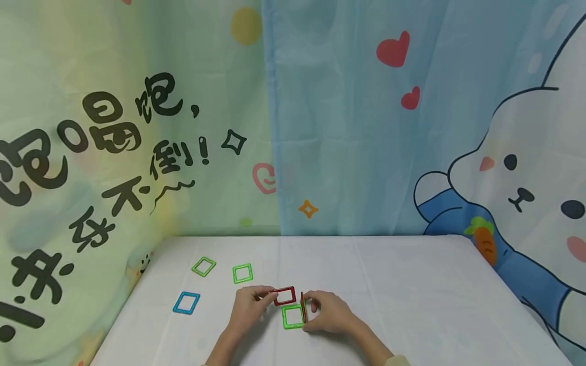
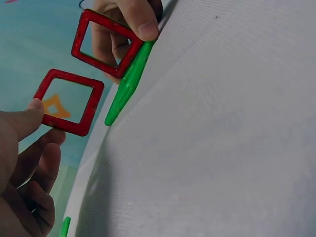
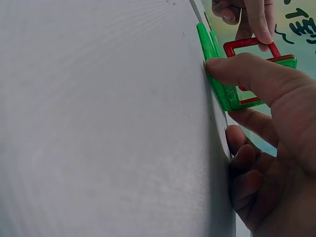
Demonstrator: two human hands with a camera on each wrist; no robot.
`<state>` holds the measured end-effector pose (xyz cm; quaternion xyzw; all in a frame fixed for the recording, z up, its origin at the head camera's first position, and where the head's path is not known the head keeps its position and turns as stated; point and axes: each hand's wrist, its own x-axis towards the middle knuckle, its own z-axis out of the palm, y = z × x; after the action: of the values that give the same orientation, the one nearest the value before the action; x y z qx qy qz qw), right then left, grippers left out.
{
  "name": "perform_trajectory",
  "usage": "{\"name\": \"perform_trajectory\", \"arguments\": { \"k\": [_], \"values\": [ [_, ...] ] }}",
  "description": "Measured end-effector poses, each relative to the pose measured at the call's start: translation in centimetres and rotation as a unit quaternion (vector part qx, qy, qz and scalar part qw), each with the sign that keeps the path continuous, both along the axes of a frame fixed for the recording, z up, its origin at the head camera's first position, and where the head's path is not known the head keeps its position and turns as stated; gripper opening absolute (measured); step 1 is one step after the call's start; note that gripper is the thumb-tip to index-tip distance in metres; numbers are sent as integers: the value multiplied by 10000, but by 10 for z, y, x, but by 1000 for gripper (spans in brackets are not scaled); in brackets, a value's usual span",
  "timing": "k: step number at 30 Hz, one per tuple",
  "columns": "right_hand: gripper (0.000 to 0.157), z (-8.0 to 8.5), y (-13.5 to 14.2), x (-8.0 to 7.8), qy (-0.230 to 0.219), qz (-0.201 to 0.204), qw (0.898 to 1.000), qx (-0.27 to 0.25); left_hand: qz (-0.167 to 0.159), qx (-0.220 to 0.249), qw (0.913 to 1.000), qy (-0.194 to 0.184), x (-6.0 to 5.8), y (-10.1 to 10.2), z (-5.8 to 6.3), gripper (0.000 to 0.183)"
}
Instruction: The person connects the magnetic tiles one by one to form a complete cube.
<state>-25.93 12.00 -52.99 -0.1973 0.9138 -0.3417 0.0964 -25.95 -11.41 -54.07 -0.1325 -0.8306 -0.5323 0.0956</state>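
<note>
My left hand (image 1: 249,307) pinches a red square magnetic-tile frame (image 2: 93,106) by its edge, thumb on one side, holding it off the table. Below that frame, a green square tile (image 1: 284,317) lies on the white tabletop. A second red tile (image 2: 80,37) stands upright along the green tile's right edge, in the grip of my right hand (image 1: 331,312). From the right wrist view, a green frame (image 3: 249,103) shows on the outer face of this upright tile. My right thumb (image 3: 227,70) presses near the corner where the upright and flat tiles meet.
Two more green square tiles, one turned like a diamond (image 1: 197,271) and one nearer the middle (image 1: 243,280), lie flat to the left. A blue square tile (image 1: 183,311) lies in front of them. Printed curtains (image 1: 339,168) hang behind the white table (image 1: 412,284).
</note>
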Motion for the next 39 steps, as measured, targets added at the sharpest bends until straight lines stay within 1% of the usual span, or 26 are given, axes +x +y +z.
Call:
{"name": "perform_trajectory", "arguments": {
  "k": [7,14,21,24,26,31,34,39],
  "values": [
    [57,3,0,1,-39,32,10000,26,-80,-89,9999,0,0,1,-4,11],
    [56,5,3,1,-6,-35,10000,42,-296,-109,9995,-38,-1,6,-2,12],
    [55,4,4,6,-157,47,9997,-158,-365,-139,9986,-352,5,7,-4,13],
    [55,3,3,5,-116,41,9999,-111,-398,-97,9985,-371,4,6,-5,12],
    [56,4,4,3,-115,7,9999,-27,-504,-32,9978,-420,2,8,-5,13],
    [56,1,2,2,-74,198,9998,-18,-591,73,9956,-726,3,1,-5,17],
    [56,-2,1,3,-95,258,9996,-11,-577,-18,9947,-847,4,-3,-6,19],
    [59,-2,3,3,-32,129,9999,49,-698,-331,9913,-1068,2,-1,-9,21]
  ]
}}
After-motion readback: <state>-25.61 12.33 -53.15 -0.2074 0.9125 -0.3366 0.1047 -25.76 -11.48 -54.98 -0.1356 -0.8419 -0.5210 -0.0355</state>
